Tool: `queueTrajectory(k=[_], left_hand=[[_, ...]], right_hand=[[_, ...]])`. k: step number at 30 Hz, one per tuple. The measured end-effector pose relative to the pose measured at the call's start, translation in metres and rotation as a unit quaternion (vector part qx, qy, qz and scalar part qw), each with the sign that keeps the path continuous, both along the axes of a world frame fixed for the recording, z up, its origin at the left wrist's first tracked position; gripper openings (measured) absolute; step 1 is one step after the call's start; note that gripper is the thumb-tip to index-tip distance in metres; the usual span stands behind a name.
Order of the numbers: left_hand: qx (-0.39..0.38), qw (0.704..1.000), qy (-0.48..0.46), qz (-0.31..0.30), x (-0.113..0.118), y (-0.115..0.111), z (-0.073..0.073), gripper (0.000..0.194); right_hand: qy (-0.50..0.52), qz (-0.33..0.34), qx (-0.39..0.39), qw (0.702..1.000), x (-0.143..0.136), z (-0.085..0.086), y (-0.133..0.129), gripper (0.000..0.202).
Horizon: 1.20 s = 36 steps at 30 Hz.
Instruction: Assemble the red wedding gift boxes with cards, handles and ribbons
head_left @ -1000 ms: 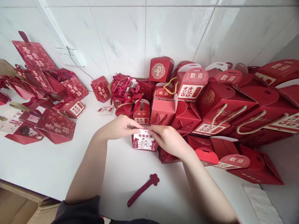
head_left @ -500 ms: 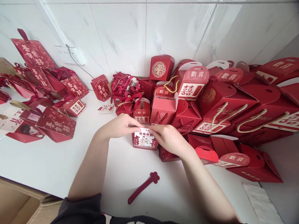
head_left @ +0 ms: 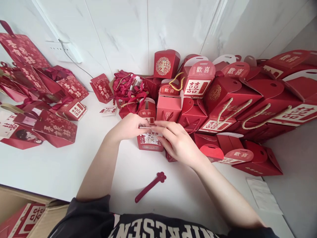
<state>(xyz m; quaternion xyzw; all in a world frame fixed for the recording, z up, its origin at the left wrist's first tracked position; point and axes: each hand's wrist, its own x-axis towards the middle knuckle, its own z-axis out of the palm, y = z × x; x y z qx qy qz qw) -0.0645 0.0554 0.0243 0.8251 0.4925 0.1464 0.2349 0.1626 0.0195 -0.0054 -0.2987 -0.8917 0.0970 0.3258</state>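
A small red gift box [head_left: 150, 146] stands on the white table in front of me, a white panel with red characters and a pictured couple on its front. At its top left, my left hand [head_left: 126, 127] pinches the white upper edge. My right hand [head_left: 178, 141] grips the same top edge from the right, its fingers bent over it and slightly blurred. Both thumbs and part of the top fold are hidden. Nearer to me, a dark red strap with a flower-shaped end [head_left: 150, 187] lies flat on the table.
Red boxes [head_left: 237, 96], several with rope handles, are stacked at the right against the tiled wall. Dark red ribbons [head_left: 128, 87] heap behind my hands. More boxes [head_left: 55, 129] stand at the left. A cardboard carton [head_left: 53, 218] sits at lower left, white tissue [head_left: 264, 195] at right.
My hands have shifted on the box top, and its upper edge now tips flatter under my fingers. The view has tilted down, showing more of my shirt and a red box in the carton.
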Motion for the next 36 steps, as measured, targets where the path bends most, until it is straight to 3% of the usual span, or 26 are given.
queueTrajectory(k=[3,6,8,12,16,19,26,31,36], left_hand=[[-0.002,0.999,-0.016,-0.041,-0.003,0.002,0.000,0.022],[0.029,0.997,-0.008,-0.065,-0.003,-0.001,0.002,0.021],[0.057,0.996,0.005,-0.062,-0.001,-0.005,0.004,0.019],[0.085,0.995,0.023,-0.040,0.003,-0.011,0.007,0.018],[0.075,0.995,0.049,-0.035,0.002,-0.017,0.013,0.020],[0.031,0.998,0.053,-0.013,0.001,-0.024,0.018,0.023],[0.014,0.999,0.049,0.018,0.015,-0.039,0.023,0.029],[0.019,0.995,0.064,0.069,0.027,-0.049,0.023,0.027],[0.016,0.991,0.119,0.051,0.025,-0.058,0.030,0.014]], right_hand=[[-0.088,0.081,-0.056,0.991,0.010,-0.006,-0.031,0.026],[-0.213,0.137,-0.156,0.955,0.015,-0.028,-0.058,0.021],[-0.202,0.116,-0.197,0.952,0.015,-0.048,-0.069,0.019],[-0.165,-0.002,-0.287,0.944,0.012,-0.079,-0.078,0.017],[-0.140,-0.032,-0.341,0.929,0.011,-0.092,-0.076,0.027],[-0.121,-0.024,-0.345,0.931,0.013,-0.096,-0.073,0.020],[-0.031,0.029,-0.367,0.929,0.014,-0.088,-0.074,0.006],[0.145,0.077,-0.440,0.883,0.021,-0.062,-0.073,0.006],[0.198,0.087,-0.477,0.852,0.031,-0.035,-0.068,0.010]])
